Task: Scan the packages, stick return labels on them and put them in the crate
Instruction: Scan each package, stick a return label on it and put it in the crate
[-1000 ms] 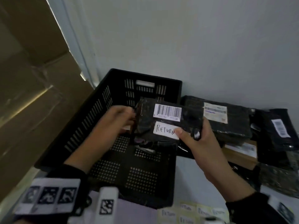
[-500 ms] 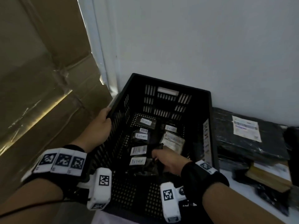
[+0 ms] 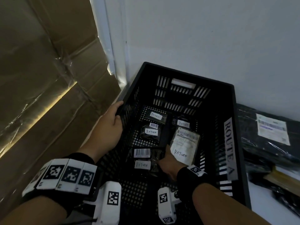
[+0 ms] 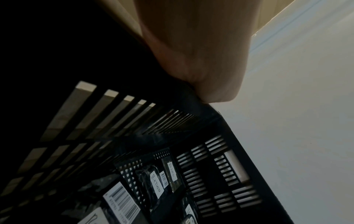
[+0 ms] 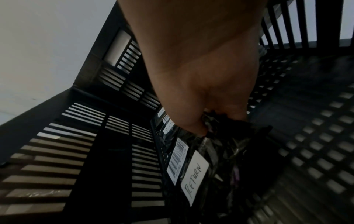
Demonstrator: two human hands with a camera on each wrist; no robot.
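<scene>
Reaching into the black crate (image 3: 233, 127), the right hand (image 3: 168, 161) pinches a labelled black package (image 3: 146, 161) near its floor; the left hand (image 3: 110, 127) clasps the crate's rim.

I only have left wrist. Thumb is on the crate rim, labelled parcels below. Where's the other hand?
Observer: The right hand is down inside the crate, near its front, on the black package with a barcode and a RETURN label.
Operator: Released, or gripping?
Observer: Gripping. In the right wrist view the fingers pinch the crinkled edge of the black package's bag.
Operator: Any marking on the crate? I can't see one.
Observer: Yes, a strip reading ROUTE A runs along the right wall.
Operator: Anything left outside it?
Observer: At least one: a large dark package with a shipping label lies right of the crate, by the wall.
</scene>
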